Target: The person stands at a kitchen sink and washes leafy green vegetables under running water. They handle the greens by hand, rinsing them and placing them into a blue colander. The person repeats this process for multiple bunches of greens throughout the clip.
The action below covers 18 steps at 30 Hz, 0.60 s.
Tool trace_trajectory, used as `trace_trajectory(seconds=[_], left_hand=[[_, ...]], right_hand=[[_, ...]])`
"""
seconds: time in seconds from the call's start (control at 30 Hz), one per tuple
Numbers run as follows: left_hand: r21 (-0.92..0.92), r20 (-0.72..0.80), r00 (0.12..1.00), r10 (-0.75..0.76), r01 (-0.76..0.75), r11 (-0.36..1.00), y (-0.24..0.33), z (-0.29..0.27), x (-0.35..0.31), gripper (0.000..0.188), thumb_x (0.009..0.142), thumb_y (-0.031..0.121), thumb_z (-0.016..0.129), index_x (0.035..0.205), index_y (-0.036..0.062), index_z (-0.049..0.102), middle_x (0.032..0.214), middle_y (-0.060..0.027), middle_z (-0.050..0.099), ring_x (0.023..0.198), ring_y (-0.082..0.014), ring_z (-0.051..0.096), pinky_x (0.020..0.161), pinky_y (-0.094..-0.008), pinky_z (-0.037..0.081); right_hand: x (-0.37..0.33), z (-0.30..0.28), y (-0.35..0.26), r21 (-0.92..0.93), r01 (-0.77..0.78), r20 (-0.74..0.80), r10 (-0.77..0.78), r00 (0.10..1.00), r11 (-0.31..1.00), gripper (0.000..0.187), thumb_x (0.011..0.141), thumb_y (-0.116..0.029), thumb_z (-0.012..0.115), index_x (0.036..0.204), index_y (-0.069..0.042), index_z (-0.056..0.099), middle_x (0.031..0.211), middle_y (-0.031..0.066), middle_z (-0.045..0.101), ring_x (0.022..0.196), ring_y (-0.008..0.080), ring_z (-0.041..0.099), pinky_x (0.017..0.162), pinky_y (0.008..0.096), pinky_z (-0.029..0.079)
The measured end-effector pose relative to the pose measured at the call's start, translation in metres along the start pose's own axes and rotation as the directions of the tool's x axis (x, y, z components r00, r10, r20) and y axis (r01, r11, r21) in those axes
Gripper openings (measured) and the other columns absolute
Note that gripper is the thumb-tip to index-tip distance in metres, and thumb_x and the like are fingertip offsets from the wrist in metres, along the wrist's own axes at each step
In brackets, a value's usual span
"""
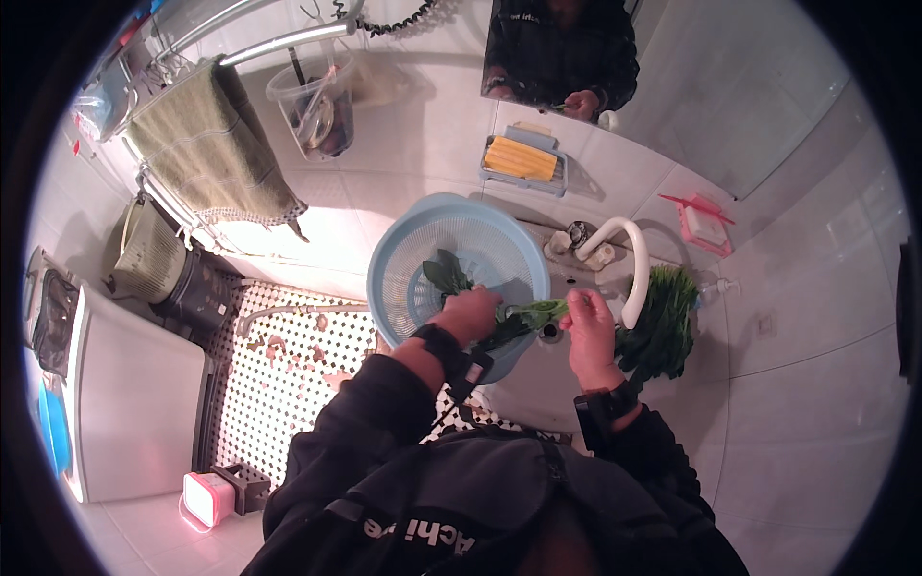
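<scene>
hands over the sink (pixel 538 379): my left hand (pixel 468 315) and right hand (pixel 588 326) both clamped on one leafy green stalk (pixel 526 315), beside blue colander (pixel 403 252), more greens (pixel 663 326) at right.

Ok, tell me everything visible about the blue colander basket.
The blue colander basket is round, pale blue and looks like plastic, with fine slotted walls. It sits tilted on the white sink's left side, below the tap. A few dark green leaves lie inside. The left hand overlaps its near rim, holding a leafy stalk.
</scene>
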State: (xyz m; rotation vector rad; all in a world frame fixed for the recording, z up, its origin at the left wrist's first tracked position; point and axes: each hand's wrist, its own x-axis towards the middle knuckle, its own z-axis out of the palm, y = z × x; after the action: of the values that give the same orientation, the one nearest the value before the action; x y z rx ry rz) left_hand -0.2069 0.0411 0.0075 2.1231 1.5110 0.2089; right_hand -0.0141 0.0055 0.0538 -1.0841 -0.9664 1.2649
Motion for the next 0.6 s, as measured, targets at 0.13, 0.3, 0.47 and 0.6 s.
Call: trace_trajectory(seconds=[0.13,0.3,0.47,0.6], left_hand=[[0.375,0.047,0.999,-0.014,-0.005,0.927,0.007,0.028,0.004,0.028,0.077,0.019,0.054,0.103,0.0161,0.061,0.107,-0.0119,0.054,0.096,-0.0308,0.055,0.079,-0.0449,0.044],[0.338,-0.139,0.981,0.137,-0.083,0.937,0.001,0.014,0.012,0.02,0.075,0.022,0.058,0.092,0.0117,0.062,0.095,-0.0129,0.057,0.09,-0.0298,0.056,0.075,-0.0404,0.045],[-0.449,-0.38,0.925,-0.011,-0.174,0.876,0.011,-0.046,0.017,0.023,0.079,0.021,0.063,0.091,0.0035,0.054,0.083,-0.0139,0.062,0.074,-0.0262,0.061,0.067,-0.0325,0.047],[-0.786,-0.394,0.919,0.001,-0.338,0.518,0.042,-0.084,-0.002,0.016,0.086,0.013,0.055,0.098,0.0031,0.051,0.085,-0.0082,0.062,0.078,-0.0142,0.058,0.071,-0.0264,0.046]], right_hand=[[-0.007,-0.01,-0.006,-0.191,0.063,-0.089,-0.082,0.993,0.98,0.024,0.089,-0.028,0.051,0.085,-0.004,0.051,0.071,0.0003,0.051,0.059,0.0084,0.046,0.058,0.0233,0.041],[-0.015,-0.013,-0.01,0.087,0.018,-0.017,-0.017,1.0,0.996,0.026,0.092,-0.027,0.044,0.082,-0.004,0.047,0.073,0.0054,0.054,0.06,0.0144,0.05,0.06,0.0273,0.042],[-0.017,-0.016,-0.025,0.075,0.088,0.039,-0.091,0.995,0.993,0.023,0.092,-0.025,0.044,0.082,-0.005,0.044,0.068,0.0061,0.052,0.056,0.0149,0.05,0.057,0.0275,0.042],[-0.016,-0.011,-0.042,0.117,0.129,0.038,-0.135,0.99,0.985,0.021,0.092,-0.024,0.045,0.082,-0.006,0.044,0.059,0.0021,0.043,0.051,0.0104,0.042,0.049,0.0243,0.037]])
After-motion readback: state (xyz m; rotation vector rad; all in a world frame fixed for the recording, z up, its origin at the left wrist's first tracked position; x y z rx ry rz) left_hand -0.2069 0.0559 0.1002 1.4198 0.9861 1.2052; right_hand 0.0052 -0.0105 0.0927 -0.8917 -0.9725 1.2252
